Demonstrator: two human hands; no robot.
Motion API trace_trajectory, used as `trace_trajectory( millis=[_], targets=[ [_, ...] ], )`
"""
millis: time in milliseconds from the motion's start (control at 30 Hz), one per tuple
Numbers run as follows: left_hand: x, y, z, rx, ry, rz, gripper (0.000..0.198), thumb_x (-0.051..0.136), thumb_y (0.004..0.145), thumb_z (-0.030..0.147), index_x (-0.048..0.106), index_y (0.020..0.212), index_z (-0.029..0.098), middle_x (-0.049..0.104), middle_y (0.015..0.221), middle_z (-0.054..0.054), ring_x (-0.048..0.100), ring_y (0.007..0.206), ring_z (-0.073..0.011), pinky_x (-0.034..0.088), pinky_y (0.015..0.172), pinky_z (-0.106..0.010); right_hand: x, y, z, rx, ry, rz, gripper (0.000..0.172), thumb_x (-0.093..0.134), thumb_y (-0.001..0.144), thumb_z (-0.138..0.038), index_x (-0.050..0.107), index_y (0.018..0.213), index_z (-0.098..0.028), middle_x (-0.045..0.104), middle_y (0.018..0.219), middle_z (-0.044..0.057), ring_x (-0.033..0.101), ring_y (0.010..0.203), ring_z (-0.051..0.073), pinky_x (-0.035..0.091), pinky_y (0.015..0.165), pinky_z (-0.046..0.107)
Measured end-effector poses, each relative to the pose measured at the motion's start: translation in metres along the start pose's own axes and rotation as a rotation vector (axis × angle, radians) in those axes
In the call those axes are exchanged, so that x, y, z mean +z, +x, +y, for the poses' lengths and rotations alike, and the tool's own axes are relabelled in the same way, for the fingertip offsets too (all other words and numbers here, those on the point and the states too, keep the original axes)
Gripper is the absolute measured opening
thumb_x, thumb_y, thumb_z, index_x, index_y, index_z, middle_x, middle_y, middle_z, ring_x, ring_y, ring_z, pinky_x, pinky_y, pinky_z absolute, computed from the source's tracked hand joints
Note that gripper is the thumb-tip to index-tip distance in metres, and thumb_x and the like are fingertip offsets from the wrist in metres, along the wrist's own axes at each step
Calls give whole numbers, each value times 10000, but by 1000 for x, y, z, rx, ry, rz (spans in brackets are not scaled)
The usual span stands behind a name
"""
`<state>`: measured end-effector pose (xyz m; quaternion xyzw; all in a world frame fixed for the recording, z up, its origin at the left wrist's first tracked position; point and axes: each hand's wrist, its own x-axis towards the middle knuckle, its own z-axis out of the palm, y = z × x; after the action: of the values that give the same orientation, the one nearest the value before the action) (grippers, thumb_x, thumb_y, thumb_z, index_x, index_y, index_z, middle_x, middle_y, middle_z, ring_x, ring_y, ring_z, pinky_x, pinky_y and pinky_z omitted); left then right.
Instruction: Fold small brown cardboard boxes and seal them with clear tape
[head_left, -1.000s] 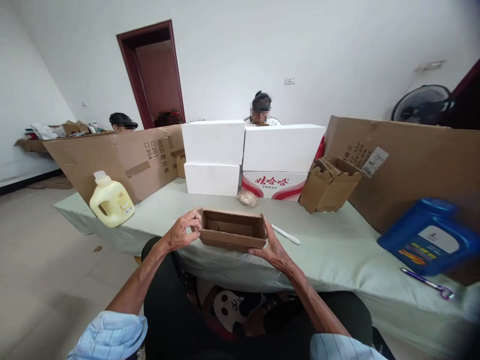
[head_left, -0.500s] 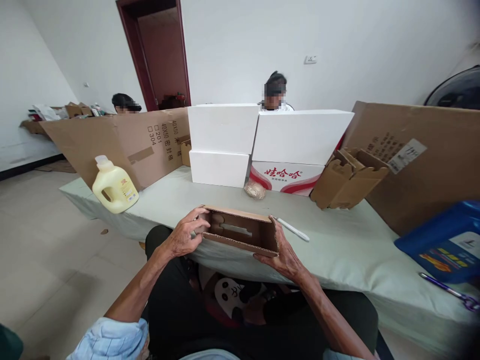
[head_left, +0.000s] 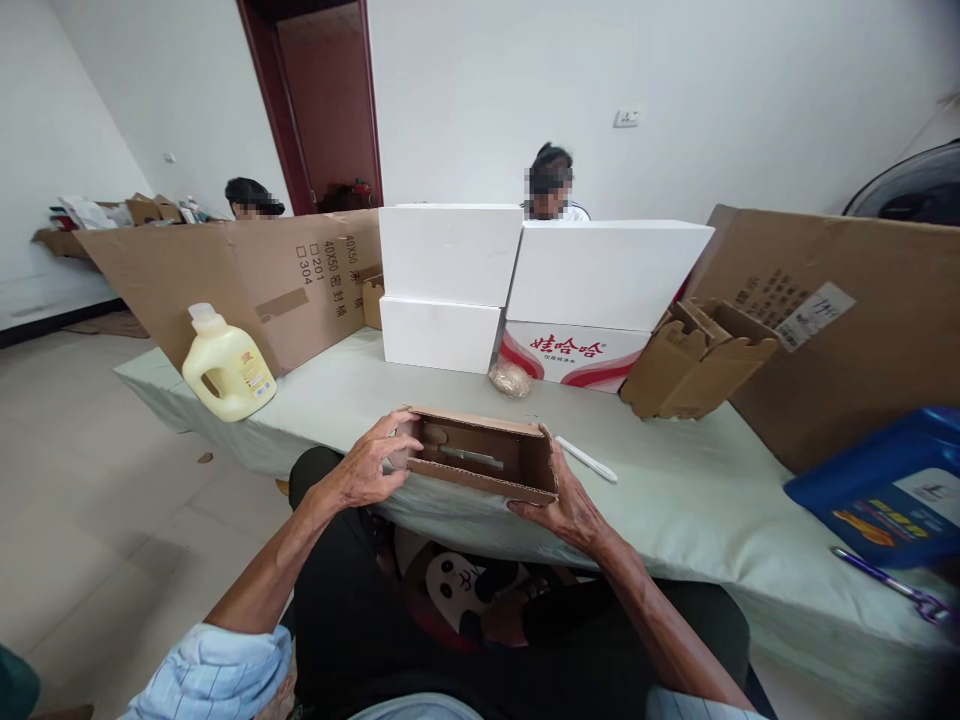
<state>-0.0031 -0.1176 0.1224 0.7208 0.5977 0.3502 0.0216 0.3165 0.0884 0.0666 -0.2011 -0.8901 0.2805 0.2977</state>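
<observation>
A small brown cardboard box (head_left: 480, 484) is held at the table's front edge, its open side facing up toward me. A pale strip shows on the inner wall. My left hand (head_left: 375, 460) grips the left end, fingers over the rim. The right end sits in my right hand (head_left: 566, 510), with the thumb along the near lower edge and the other fingers partly hidden behind the box. Just right of the box lies a white pen-like stick (head_left: 587, 460). Beyond the box is a clear, crumpled plastic bundle or roll of tape (head_left: 511, 379).
White boxes (head_left: 450, 255) are stacked at the back, one with red lettering. A folded cardboard carton (head_left: 690, 365) stands to their right. The pale yellow jug (head_left: 229, 370) is at left, a blue jug (head_left: 885, 490) and purple pen (head_left: 889, 582) at right. Two people sit beyond the cardboard partitions.
The box tilts slightly, so its near wall and inner strip appear a little higher and narrower. Both hands keep the same hold. The view has shifted very slightly.
</observation>
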Motion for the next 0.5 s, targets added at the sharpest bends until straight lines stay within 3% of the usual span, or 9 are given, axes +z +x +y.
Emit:
trace_trajectory(
  millis=[200, 300, 400, 500],
  targets=[
    [-3, 12, -2, 55, -25, 60, 277, 686, 862, 81, 750, 1095, 216, 566, 1563, -142, 459, 1566, -353, 457, 1268, -544, -3, 18, -4, 10, 126, 50, 1288, 872, 817, -600, 70, 1766, -262, 204, 1800, 163, 235, 1648, 416, 265, 1340, 583],
    [-9, 28, -12, 33, -96, 150, 257, 694, 899, 152, 736, 1147, 209, 594, 1523, -150, 568, 1459, -329, 594, 1094, -472, -7, 32, -11, 69, 287, 82, 1282, 880, 790, -650, 120, 1759, -295, 254, 1794, 134, 297, 1622, 415, 282, 1329, 600],
    [-14, 53, -27, -47, -192, 231, 319, 728, 883, 238, 735, 1201, 208, 630, 1465, -142, 679, 1256, -276, 641, 844, -345, -14, 52, -18, 190, 480, 133, 1141, 848, 814, -662, 258, 1724, -310, 422, 1723, 107, 433, 1553, 393, 387, 1282, 579],
    [-13, 81, -42, -144, -257, 251, 361, 765, 844, 288, 760, 1196, 209, 655, 1410, -120, 708, 1032, -203, 612, 762, -296, -21, 72, -22, 344, 682, 131, 902, 823, 845, -635, 473, 1601, -289, 639, 1543, 97, 606, 1407, 366, 523, 1179, 527]
  ],
)
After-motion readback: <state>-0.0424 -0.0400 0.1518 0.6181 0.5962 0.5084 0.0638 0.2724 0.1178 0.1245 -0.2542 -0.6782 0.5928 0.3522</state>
